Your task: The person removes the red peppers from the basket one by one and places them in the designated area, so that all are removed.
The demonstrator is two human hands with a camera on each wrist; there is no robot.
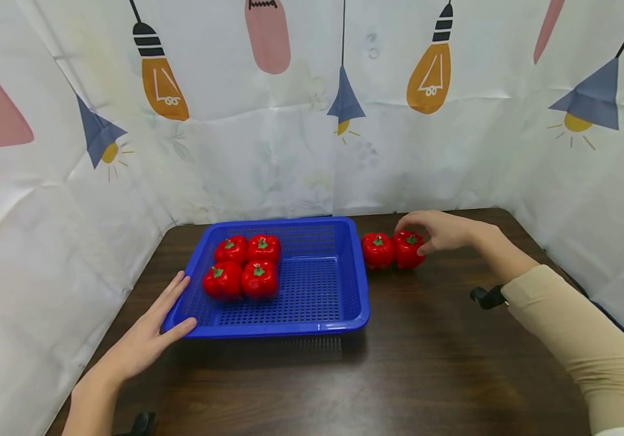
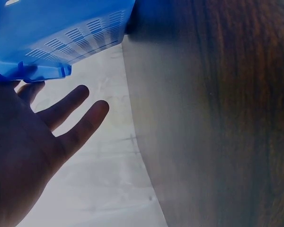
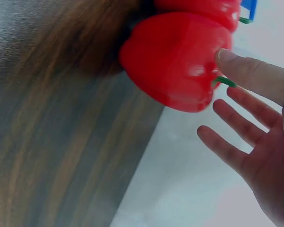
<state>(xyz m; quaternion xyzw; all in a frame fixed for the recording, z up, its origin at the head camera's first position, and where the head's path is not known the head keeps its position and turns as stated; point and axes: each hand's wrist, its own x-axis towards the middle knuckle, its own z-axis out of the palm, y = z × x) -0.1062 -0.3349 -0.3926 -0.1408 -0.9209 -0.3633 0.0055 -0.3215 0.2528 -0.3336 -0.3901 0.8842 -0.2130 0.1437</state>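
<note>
A blue plastic basket (image 1: 312,330) with a perforated floor holds several red bell peppers (image 1: 259,280) in its left half. My left hand (image 1: 137,345) rests at its left front corner, thumb by the front rim and straight fingers along the left side. In the left wrist view, fingers (image 2: 85,125) extend below the basket's rim (image 2: 38,73). To the right of the basket, two more bell peppers stand side by side. My right hand (image 1: 439,230) arches over the outer bell pepper (image 1: 408,251); its thumb (image 3: 246,71) touches the shoulder near the green stem, other visible fingers spread above.
The inner bell pepper (image 1: 377,251) stands between the basket's right wall and the outer one. A dark wooden table (image 1: 399,375) carries everything. White printed curtains (image 1: 268,163) hang behind and along both sides, close to the table edges.
</note>
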